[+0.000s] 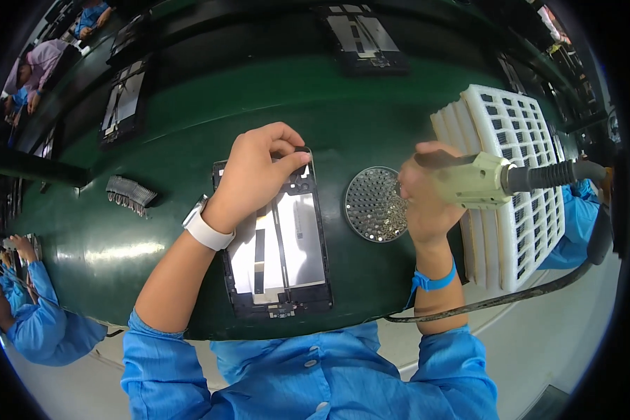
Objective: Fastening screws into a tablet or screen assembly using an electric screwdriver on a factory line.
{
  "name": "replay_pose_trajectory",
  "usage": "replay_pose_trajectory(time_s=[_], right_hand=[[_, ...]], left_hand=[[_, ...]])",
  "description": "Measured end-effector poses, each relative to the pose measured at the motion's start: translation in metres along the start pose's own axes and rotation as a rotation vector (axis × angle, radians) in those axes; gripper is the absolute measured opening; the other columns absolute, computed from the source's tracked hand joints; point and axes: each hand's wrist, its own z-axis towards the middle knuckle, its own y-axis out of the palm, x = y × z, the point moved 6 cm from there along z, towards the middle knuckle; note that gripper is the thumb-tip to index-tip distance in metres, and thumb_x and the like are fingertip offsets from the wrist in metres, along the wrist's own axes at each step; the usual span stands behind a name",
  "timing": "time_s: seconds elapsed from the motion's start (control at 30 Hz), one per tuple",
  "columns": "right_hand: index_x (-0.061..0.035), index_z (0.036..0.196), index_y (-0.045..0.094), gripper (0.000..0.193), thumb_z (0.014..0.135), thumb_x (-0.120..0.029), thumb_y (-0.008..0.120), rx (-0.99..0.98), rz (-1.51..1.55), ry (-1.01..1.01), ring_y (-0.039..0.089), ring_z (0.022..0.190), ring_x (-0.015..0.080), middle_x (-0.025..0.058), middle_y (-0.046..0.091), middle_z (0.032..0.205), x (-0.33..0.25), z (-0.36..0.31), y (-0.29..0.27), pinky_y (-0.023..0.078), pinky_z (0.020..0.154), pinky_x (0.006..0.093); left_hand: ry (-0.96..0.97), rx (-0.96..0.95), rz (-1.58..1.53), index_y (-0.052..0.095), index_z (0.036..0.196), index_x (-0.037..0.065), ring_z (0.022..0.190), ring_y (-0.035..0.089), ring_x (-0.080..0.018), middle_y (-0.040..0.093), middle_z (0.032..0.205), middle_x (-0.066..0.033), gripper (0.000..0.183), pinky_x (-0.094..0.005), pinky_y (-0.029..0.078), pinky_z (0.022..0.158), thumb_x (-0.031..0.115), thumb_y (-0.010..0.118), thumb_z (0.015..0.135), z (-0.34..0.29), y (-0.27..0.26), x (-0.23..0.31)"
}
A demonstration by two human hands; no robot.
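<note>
An opened tablet (304,241) lies on the green bench in front of me, its inside showing white panels, dark strips and a small board at the near end. My left hand (259,164) is over its far end, thumb and forefinger pinched together at the far right corner; what is between them is too small to make out. My right hand (427,199) grips a pale green electric screwdriver (479,182), slightly blurred, its black cable running off to the right. Beside that hand, a round metal screw tray (360,199) holds many small screws.
A black brush (131,194) lies left of the tablet. White foam grid trays (518,133) stand stacked at the right. Other opened tablets (122,105) rest on the line beyond, including another tablet (364,42). People in blue work at the left; a blue sleeve (574,227) shows behind the foam.
</note>
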Motion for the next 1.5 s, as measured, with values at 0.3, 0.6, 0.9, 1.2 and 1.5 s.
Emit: replay_pose_trajectory(time_s=[0.3,0.6,0.9,1.2,1.5], right_hand=[[0.0063,0.106,0.060,0.032,0.076,0.015,0.062,-0.011,-0.006,-0.018,0.051,0.066,0.0069,0.0036,0.057,0.082,0.002,0.009,-0.002,0.043,0.060,0.0221],[-0.0003,0.104,0.065,0.029,0.076,0.008,0.070,0.013,-0.067,0.105,0.058,0.075,0.0079,0.0032,0.063,0.089,0.014,-0.005,0.001,0.050,0.069,0.0238],[0.0001,0.106,0.062,0.032,0.077,0.011,0.070,0.011,0.006,0.211,0.057,0.074,0.0065,0.0029,0.063,0.089,0.003,-0.002,0.016,0.049,0.067,0.0234],[0.0022,0.114,0.061,0.032,0.083,0.004,0.069,-0.115,0.107,0.285,0.061,0.062,0.0122,0.0047,0.060,0.080,-0.029,0.024,0.077,0.050,0.056,0.0248],[0.0042,0.108,0.057,0.022,0.093,-0.010,0.064,-0.193,0.371,0.282,0.046,0.049,0.0115,0.0041,0.052,0.064,-0.002,-0.001,0.113,0.038,0.047,0.0269]], left_hand=[[0.429,0.198,0.436,0.071,0.097,0.001,0.089,0.058,-0.0278,0.066,0.092,-0.0085,0.021,-0.0375,0.049,0.081,0.017,0.072,0.084,0.005,0.004,0.006],[0.293,0.184,0.413,0.074,0.087,0.004,0.079,0.063,-0.0289,0.066,0.080,-0.0095,0.021,-0.0372,0.050,0.071,0.020,0.079,0.076,0.005,-0.004,0.003],[0.273,0.206,0.408,0.077,0.082,0.010,0.082,0.064,-0.0277,0.066,0.079,-0.0066,0.019,-0.0411,0.051,0.070,0.029,0.078,0.078,-0.024,-0.001,0.000],[0.170,0.113,0.232,0.076,0.079,0.008,0.078,0.067,-0.0303,0.069,0.078,-0.0096,0.012,-0.0416,0.052,0.069,0.021,0.076,0.077,-0.044,0.000,-0.011],[0.138,0.056,0.194,0.076,0.076,0.008,0.068,0.068,-0.0308,0.070,0.070,-0.0103,0.012,-0.0394,0.054,0.065,0.019,0.074,0.079,-0.024,-0.001,-0.017]])
